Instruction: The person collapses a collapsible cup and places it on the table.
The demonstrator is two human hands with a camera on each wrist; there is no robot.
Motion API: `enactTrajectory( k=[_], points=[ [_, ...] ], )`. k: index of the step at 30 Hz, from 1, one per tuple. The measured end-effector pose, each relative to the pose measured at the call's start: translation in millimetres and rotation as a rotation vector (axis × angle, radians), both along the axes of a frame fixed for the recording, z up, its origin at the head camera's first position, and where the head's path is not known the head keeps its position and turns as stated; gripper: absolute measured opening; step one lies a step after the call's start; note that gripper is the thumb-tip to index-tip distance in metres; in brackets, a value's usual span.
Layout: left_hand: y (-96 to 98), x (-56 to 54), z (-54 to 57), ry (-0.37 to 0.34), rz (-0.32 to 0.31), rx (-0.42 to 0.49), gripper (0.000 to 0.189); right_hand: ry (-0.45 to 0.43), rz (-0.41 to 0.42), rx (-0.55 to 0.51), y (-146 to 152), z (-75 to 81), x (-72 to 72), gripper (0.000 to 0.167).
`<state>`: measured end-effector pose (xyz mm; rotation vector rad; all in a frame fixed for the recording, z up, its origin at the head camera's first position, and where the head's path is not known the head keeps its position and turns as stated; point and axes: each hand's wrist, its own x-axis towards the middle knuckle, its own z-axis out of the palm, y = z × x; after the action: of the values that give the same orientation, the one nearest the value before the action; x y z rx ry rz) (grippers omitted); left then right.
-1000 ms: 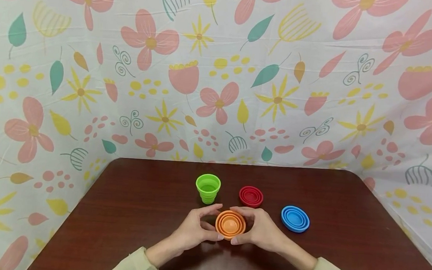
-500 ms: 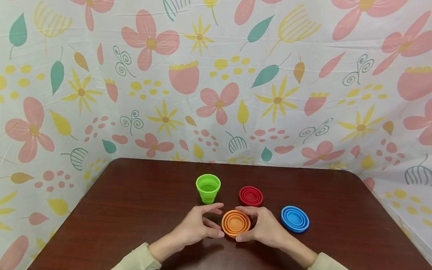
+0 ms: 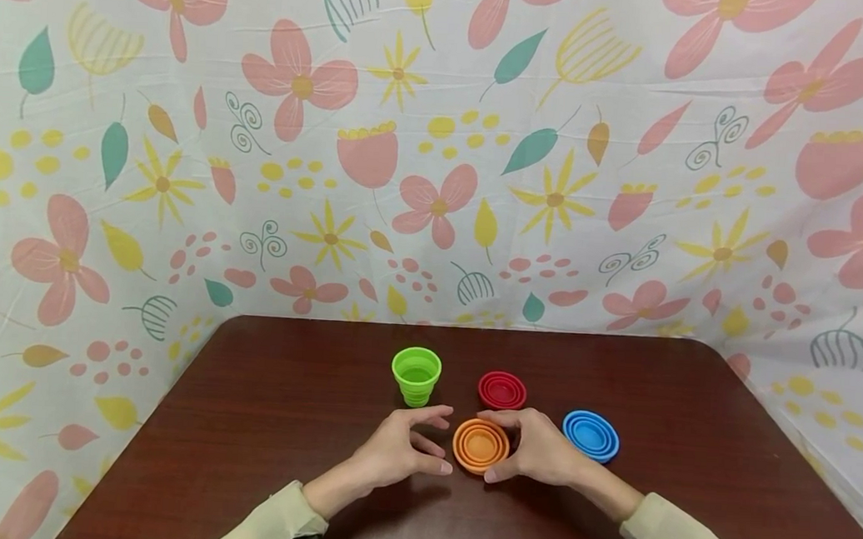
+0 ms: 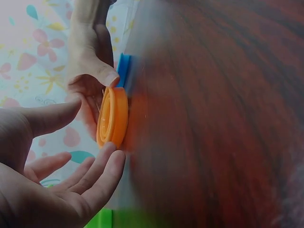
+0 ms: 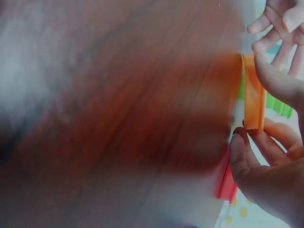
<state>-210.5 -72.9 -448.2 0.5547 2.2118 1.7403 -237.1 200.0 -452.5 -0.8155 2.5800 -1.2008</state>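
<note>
An orange collapsible cup (image 3: 481,446), folded flat into rings, is held by my right hand (image 3: 542,453) between thumb and fingers at its right side. The right wrist view shows the orange cup (image 5: 255,95) edge-on, the thumb on one side of the rim and fingertips at the other. My left hand (image 3: 398,449) is apart from it on the left, thumb and fingers spread and loosely bent with nothing in them. In the left wrist view the left fingers (image 4: 109,166) come close below the orange cup (image 4: 122,114).
Behind the hands, a green collapsible cup (image 3: 416,377) stands extended on the dark wooden table (image 3: 279,401). A flat red cup (image 3: 501,390) lies just beyond the right fingers, a flat blue cup (image 3: 590,436) to the right. A floral cloth (image 3: 441,136) hangs behind the table.
The orange cup has shifted to the right with my right hand. My left hand has let go of it, leaving a widening gap. The other cups stay put.
</note>
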Motion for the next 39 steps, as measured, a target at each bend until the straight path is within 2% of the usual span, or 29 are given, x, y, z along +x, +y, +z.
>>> enactTrajectory(
  k=[5,20,27,32,39],
  points=[
    [0.8,-0.2,0.1,-0.008,0.000,-0.017,0.076,-0.020,0.024,0.016,1.8,0.5,-2.5,0.085],
    [6.9,-3.7,-0.4,0.011,-0.003,-0.050,0.077,0.007,0.071,0.034,4.6,4.1,-4.5,0.085],
    [7.8,-4.0,2.8,-0.004,-0.006,-0.048,0.074,0.005,0.059,0.056,4.9,2.7,-6.5,0.086],
    [7.7,-4.0,4.5,0.011,-0.004,-0.047,0.074,0.013,0.061,0.059,5.5,3.3,-6.6,0.085],
    [5.7,-1.0,7.0,0.006,-0.004,-0.036,0.073,0.022,0.015,0.039,8.2,8.8,-1.6,0.084]
  ],
)
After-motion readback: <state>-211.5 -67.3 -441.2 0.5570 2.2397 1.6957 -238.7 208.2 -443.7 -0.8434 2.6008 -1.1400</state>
